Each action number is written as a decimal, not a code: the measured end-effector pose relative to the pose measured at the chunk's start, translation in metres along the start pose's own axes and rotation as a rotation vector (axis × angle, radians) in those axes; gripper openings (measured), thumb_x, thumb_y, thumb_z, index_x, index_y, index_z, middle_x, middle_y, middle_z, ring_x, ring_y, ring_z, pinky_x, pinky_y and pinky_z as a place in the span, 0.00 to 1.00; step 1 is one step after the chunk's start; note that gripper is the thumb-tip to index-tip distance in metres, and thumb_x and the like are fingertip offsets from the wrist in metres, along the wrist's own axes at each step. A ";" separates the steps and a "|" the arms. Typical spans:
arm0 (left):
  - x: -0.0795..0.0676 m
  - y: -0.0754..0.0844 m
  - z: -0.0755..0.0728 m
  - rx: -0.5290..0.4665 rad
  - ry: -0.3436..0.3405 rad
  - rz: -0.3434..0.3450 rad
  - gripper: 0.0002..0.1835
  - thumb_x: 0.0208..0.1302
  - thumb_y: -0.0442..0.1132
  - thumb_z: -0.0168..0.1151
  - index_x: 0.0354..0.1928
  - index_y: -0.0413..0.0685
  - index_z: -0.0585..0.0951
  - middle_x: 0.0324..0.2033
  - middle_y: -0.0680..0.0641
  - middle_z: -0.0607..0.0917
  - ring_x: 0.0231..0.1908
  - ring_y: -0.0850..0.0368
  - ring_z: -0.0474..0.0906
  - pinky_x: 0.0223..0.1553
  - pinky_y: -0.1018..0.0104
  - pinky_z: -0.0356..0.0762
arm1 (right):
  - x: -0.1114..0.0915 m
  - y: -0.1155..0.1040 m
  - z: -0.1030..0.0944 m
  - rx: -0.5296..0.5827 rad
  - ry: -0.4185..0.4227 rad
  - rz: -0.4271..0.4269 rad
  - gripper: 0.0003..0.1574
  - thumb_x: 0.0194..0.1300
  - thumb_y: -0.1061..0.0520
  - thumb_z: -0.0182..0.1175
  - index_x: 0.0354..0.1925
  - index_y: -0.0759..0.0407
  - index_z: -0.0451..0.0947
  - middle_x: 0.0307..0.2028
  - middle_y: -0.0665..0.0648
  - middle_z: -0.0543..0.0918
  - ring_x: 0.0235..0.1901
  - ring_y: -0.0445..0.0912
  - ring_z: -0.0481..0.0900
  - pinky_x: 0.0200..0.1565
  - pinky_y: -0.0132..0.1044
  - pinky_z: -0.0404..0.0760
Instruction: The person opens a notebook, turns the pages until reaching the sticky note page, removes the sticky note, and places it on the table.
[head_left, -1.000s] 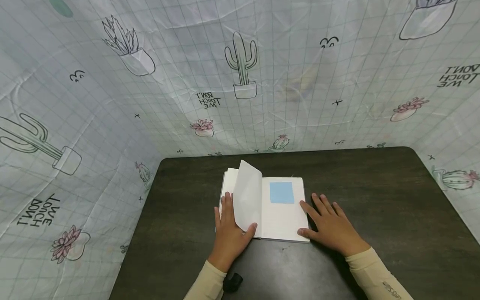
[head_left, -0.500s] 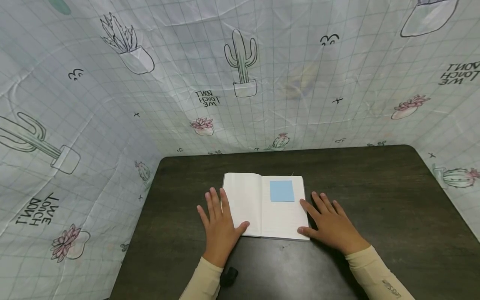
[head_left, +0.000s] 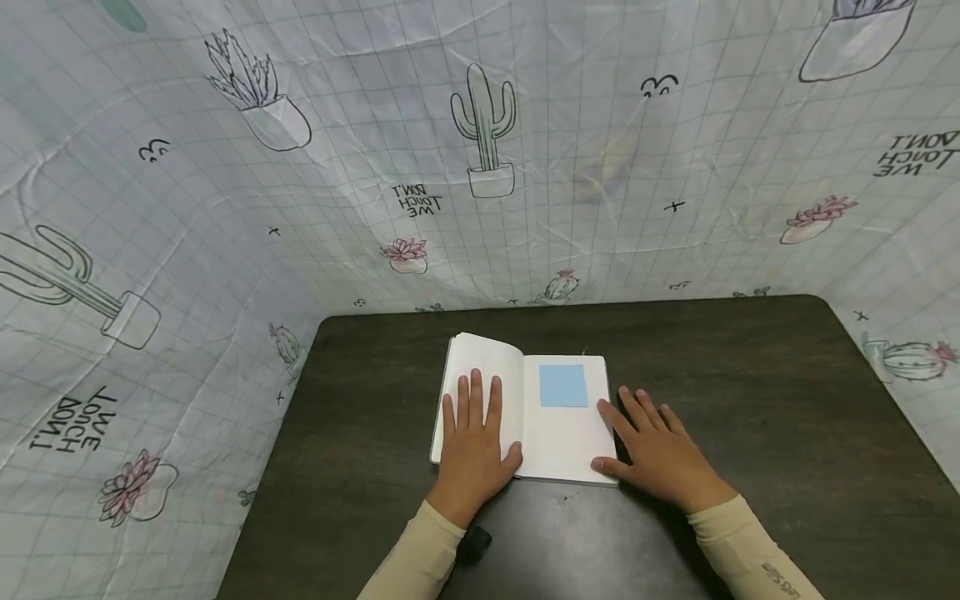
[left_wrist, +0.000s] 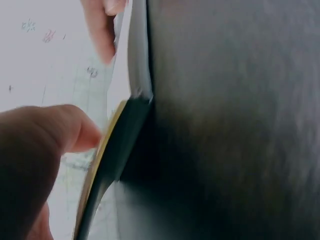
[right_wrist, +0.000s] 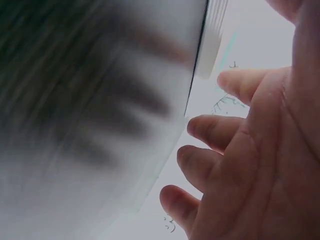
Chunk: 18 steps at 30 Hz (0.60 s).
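An open notebook (head_left: 566,446) with white pages lies on the dark table. On its right page, near the top, is a blue sticky note (head_left: 564,386). My left hand (head_left: 474,454) lies over the left page with fingers straight and spread, thumb toward the spine. In the left wrist view the thumb shows beside the edge of the notebook cover (left_wrist: 127,137). My right hand (head_left: 663,454) is spread at the notebook's right edge, its thumb and index finger touching the page margin. The right wrist view shows the fingers extended beside the notebook's page edges (right_wrist: 214,37).
The dark wooden table (head_left: 750,375) extends around the notebook. A white cloth (head_left: 570,150) printed with cacti hangs behind and along both sides. A small black object (head_left: 474,546) sits at the left wrist.
A lifted page has gone down to the left. My left hand first moved off leftward, then came back right onto the left page. The right hand has hardly moved.
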<state>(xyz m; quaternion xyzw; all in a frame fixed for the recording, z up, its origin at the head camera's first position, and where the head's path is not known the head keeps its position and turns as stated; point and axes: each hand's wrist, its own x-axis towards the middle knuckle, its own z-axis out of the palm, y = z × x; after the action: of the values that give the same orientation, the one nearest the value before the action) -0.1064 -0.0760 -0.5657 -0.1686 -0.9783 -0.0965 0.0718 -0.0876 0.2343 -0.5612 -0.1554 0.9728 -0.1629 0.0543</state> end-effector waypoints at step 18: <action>0.001 0.005 0.017 -0.160 -0.256 0.043 0.60 0.71 0.82 0.46 0.89 0.53 0.41 0.87 0.40 0.38 0.86 0.40 0.32 0.82 0.33 0.38 | 0.004 -0.032 0.012 -0.004 0.020 -0.041 0.67 0.70 0.24 0.64 0.86 0.60 0.53 0.85 0.68 0.55 0.83 0.69 0.53 0.75 0.75 0.53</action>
<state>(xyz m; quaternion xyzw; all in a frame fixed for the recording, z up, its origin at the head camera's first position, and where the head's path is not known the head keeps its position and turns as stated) -0.1078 -0.0668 -0.5815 -0.2054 -0.9648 -0.1506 -0.0652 -0.0804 0.2003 -0.5624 -0.1739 0.9702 -0.1635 0.0407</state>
